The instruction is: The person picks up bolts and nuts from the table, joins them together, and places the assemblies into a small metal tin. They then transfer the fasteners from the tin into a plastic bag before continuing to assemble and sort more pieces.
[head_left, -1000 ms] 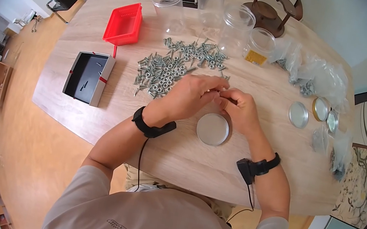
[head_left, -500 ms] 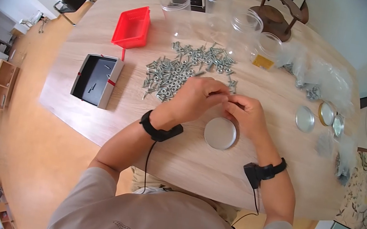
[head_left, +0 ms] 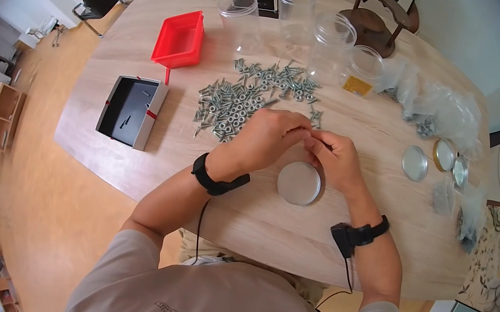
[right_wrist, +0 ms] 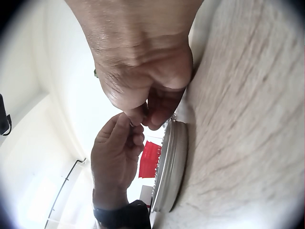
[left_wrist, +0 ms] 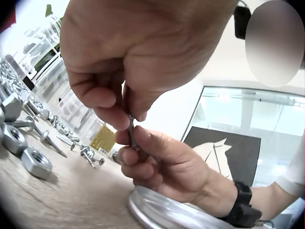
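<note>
My left hand (head_left: 270,136) and right hand (head_left: 336,160) meet fingertip to fingertip over the table. Between them, in the left wrist view, shows a small silvery screw (left_wrist: 131,126), mostly covered by fingers. The left thumb and forefinger pinch it from above, while the right thumb and fingers pinch its lower part. Just below the hands a round metal lid (head_left: 299,183) lies flat on the table. Beyond the left hand spreads a pile of silvery screws and hex nuts (head_left: 232,107); a few nuts (left_wrist: 36,162) lie close by in the left wrist view.
At left are a red plastic basket (head_left: 178,41) and an open box (head_left: 132,112) with a few dark screws inside. Clear jars (head_left: 332,51) line the back. On the right lie more lids (head_left: 414,164) and plastic bags (head_left: 448,116) of hardware.
The whole head view shifted slightly between the first two frames. Both hands stay together above the lid, their fingertips drawn a little closer.
</note>
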Motion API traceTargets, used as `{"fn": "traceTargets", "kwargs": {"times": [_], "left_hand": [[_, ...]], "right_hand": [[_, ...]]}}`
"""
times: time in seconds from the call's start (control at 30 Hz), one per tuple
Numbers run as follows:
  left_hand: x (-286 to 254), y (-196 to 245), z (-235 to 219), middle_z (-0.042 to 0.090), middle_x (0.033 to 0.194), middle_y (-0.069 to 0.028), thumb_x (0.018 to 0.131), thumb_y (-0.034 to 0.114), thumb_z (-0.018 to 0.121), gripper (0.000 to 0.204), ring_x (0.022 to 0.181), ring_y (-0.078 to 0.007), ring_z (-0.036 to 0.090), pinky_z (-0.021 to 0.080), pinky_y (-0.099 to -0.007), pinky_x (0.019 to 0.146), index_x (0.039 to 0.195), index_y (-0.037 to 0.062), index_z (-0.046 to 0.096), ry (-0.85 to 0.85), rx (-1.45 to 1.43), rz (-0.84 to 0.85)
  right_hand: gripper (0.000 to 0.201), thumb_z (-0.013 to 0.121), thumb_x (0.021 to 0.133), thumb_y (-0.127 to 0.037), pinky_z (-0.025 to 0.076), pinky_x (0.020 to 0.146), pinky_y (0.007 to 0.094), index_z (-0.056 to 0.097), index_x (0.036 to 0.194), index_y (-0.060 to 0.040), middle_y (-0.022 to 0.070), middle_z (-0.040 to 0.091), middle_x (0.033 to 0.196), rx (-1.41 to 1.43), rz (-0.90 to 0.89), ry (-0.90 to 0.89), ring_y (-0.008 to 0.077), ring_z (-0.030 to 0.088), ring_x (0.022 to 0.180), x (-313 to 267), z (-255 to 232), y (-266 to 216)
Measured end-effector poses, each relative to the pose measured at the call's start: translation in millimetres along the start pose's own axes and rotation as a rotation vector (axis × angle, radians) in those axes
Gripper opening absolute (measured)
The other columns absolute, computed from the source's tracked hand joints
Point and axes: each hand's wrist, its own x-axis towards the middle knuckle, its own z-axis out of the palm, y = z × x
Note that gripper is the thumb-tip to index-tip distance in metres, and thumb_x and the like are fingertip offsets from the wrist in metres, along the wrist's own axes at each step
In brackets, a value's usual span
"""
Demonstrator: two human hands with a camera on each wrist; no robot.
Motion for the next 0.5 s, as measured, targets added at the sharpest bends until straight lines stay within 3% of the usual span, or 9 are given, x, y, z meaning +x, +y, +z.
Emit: {"fn": "traceTargets", "kwargs": {"times": [0.17,0.27,0.37,0.5], "left_hand": [[1.8,4.2,-5.0,0.078,0.096,-0.0151,0.098,0.012,0.076,0.018,0.082,-0.0286,0.074,0.058,-0.035,0.077,0.113,0.0033,0.079,-0.059,-0.015,-0.081],[2.3,0.8,-5.9,0.077,0.1,-0.014,0.096,0.01,0.078,0.019,0.086,-0.0265,0.074,0.057,-0.0335,0.079,0.114,0.0031,0.079,-0.047,-0.044,0.041],[2.8,7.6,-8.0,0.076,0.102,-0.0125,0.095,0.008,0.078,0.019,0.088,-0.0248,0.074,0.057,-0.0338,0.08,0.114,0.003,0.079,-0.072,-0.125,-0.058],[3.1,3.3,-7.6,0.076,0.1,-0.0116,0.096,0.008,0.078,0.018,0.088,-0.0232,0.074,0.058,-0.0343,0.079,0.113,0.0031,0.079,-0.075,-0.114,0.025]], "right_hand": [[0.028,0.07,0.109,-0.024,0.05,0.062,0.0238,0.079,0.117,0.0007,-0.0009,0.07,0.086,0.003,-0.005,-0.029,0.0063,0.06,0.071,1.0,-1.1,-0.5],[0.028,0.07,0.109,-0.025,0.052,0.063,0.0235,0.079,0.117,0.0004,-0.0003,0.071,0.088,0.038,0.014,-0.019,0.0067,0.062,0.072,0.6,-2.4,4.5],[0.03,0.07,0.109,-0.026,0.052,0.063,0.0234,0.079,0.117,0.0005,0.0003,0.071,0.089,0.035,0.023,-0.021,0.0069,0.062,0.072,0.4,-2.9,2.9],[0.032,0.07,0.109,-0.029,0.051,0.062,0.0232,0.079,0.117,0.0004,-0.0008,0.069,0.084,0.041,0.019,-0.029,0.0063,0.061,0.071,0.2,-2.6,2.6]]}}
